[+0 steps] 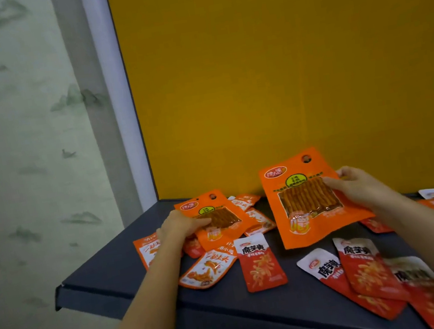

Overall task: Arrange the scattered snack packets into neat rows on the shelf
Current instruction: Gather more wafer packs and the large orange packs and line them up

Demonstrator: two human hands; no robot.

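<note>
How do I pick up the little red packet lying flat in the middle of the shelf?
Pinch its bottom edge, coming from the shelf's front. The little red packet lies flat with that end pointing at you and bare shelf around it, while its top corner crowds a white-and-orange packet.

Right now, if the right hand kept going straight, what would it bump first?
Probably the yellow back wall; the big orange packet the right hand grips would touch first. Depth unclear.

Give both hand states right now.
Left hand: grips the left flat orange plastic windowed packet.
Right hand: grips the right flat orange plastic windowed packet.
</note>
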